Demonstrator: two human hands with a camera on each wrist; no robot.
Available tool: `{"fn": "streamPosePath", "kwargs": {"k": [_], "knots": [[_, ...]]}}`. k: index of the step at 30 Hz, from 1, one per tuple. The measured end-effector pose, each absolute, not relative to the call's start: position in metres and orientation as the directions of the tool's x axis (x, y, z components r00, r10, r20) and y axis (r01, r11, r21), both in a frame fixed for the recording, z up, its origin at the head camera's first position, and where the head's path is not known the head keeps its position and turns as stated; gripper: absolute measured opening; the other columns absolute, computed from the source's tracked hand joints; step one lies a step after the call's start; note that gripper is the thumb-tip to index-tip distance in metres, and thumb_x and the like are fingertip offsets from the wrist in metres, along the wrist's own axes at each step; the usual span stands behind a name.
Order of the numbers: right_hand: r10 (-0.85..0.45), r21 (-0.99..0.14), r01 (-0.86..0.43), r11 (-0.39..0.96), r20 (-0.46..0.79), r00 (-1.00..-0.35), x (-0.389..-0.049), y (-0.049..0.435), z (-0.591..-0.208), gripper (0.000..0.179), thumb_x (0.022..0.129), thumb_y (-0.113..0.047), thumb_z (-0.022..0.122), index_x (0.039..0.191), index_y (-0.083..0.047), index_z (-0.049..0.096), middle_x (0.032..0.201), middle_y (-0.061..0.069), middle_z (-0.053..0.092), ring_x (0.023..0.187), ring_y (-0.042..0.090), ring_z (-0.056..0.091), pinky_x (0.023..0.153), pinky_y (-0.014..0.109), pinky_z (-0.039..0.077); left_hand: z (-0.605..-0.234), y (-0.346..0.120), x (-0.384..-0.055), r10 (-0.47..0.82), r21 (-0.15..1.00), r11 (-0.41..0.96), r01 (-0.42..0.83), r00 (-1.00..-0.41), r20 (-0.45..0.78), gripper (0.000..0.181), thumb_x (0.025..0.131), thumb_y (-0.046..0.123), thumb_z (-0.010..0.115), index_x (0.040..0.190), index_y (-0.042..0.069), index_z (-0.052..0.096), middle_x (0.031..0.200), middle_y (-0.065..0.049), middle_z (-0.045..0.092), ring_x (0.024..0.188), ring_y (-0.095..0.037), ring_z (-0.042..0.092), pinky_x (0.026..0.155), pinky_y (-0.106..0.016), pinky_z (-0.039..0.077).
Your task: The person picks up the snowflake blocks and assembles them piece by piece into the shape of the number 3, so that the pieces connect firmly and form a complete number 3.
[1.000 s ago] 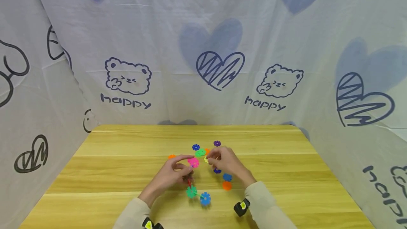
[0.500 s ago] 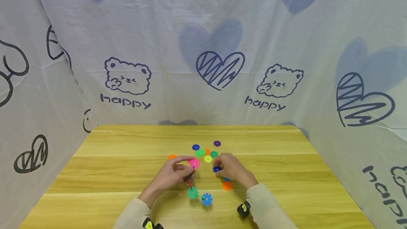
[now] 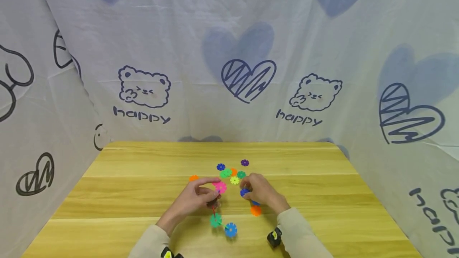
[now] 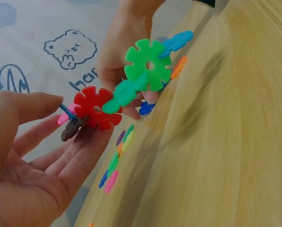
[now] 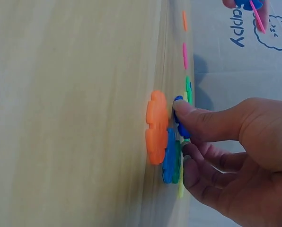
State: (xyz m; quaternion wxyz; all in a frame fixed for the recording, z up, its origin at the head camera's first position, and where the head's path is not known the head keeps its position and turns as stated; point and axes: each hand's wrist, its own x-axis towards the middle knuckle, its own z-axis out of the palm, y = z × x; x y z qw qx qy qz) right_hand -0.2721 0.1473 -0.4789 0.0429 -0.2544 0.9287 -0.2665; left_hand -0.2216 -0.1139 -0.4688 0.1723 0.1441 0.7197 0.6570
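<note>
My left hand holds a chain of notched plastic snowflake discs between thumb and fingers. In the left wrist view, a brown disc and a red disc are at the fingers. Two green discs, the outer one brighter, continue the chain to a light blue disc at its free end. A pink disc shows behind the thumb. Over the table, my right hand pinches a dark blue disc, its thumb on the upper part. Its fingers partly hide that disc.
Beside the right hand lie an orange disc and a blue disc. Farther back are a yellow disc, a purple disc and several others on the wooden table. A printed cloth hangs behind.
My right hand has left the yellow disc, moved slightly right and nearer, and taken hold of the dark blue disc. The left hand stays nearly in place; its chain's free end has dipped slightly.
</note>
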Motion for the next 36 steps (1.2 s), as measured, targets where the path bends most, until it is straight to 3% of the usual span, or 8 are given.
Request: {"fn": "streamPosePath", "kwargs": {"k": [9, 15, 26, 30, 33, 36], "knots": [[-0.503, -0.535, -0.469, 0.703, 0.092, -0.859, -0.273, 0.150, -0.480, 0.013, 0.085, 0.002, 0.080, 0.094, -0.005, 0.073, 0.089, 0.008, 0.070, 0.080, 0.017, 0.061, 0.074, 0.037, 0.058, -0.470, -0.113, -0.221, 0.455, 0.997, 0.075, -0.023, -0.889, -0.054, 0.053, 0.100, 0.018, 0.069, 0.149, 0.007, 0.053, 0.113, -0.029, 0.074, 0.094, -0.037, 0.076, 0.082, -0.039, 0.064], [-0.513, -0.566, -0.478, 0.672, 0.110, -0.851, -0.273, 0.151, -0.478, 0.008, 0.092, -0.004, 0.076, 0.100, -0.005, 0.076, 0.087, 0.005, 0.071, 0.077, 0.013, 0.062, 0.069, 0.029, 0.055, -0.470, -0.113, -0.222, 0.450, 0.997, 0.069, -0.028, -0.891, -0.056, 0.052, 0.100, 0.017, 0.068, 0.149, 0.007, 0.053, 0.114, -0.029, 0.074, 0.093, -0.031, 0.077, 0.082, -0.039, 0.064], [-0.453, -0.688, -0.426, 0.587, 0.157, -0.878, -0.268, 0.148, -0.463, 0.015, 0.098, 0.000, 0.067, 0.109, -0.004, 0.076, 0.090, 0.008, 0.072, 0.070, 0.013, 0.064, 0.062, 0.020, 0.054, -0.470, -0.112, -0.221, 0.440, 0.996, 0.088, -0.018, -0.896, -0.055, 0.051, 0.101, 0.017, 0.067, 0.149, 0.007, 0.053, 0.114, -0.028, 0.075, 0.089, -0.026, 0.076, 0.083, -0.047, 0.063], [-0.443, -0.719, -0.424, 0.551, 0.179, -0.879, -0.265, 0.146, -0.460, 0.011, 0.097, -0.001, 0.069, 0.104, -0.006, 0.075, 0.091, 0.009, 0.073, 0.075, 0.021, 0.070, 0.065, 0.022, 0.058, -0.470, -0.112, -0.221, 0.432, 0.995, 0.102, -0.017, -0.900, -0.060, 0.052, 0.102, 0.018, 0.067, 0.150, 0.007, 0.052, 0.113, -0.027, 0.075, 0.088, -0.026, 0.076, 0.083, -0.047, 0.063], [-0.448, -0.752, -0.426, 0.503, 0.194, -0.873, -0.264, 0.143, -0.458, 0.008, 0.095, 0.001, 0.070, 0.099, -0.005, 0.074, 0.092, 0.013, 0.075, 0.079, 0.031, 0.074, 0.068, 0.032, 0.063, -0.470, -0.112, -0.221, 0.429, 0.994, 0.111, -0.017, -0.901, -0.063, 0.051, 0.102, 0.018, 0.067, 0.150, 0.009, 0.053, 0.113, -0.027, 0.075, 0.089, -0.028, 0.076, 0.083, -0.047, 0.063], [-0.462, -0.764, -0.442, 0.470, 0.214, -0.861, -0.262, 0.139, -0.456, 0.003, 0.094, -0.001, 0.072, 0.096, -0.002, 0.073, 0.091, 0.015, 0.075, 0.079, 0.032, 0.074, 0.070, 0.036, 0.063, -0.470, -0.112, -0.222, 0.433, 0.994, 0.111, -0.013, -0.900, -0.060, 0.050, 0.102, 0.018, 0.066, 0.149, 0.010, 0.054, 0.113, -0.028, 0.075, 0.089, -0.028, 0.076, 0.082, -0.047, 0.063]]}}
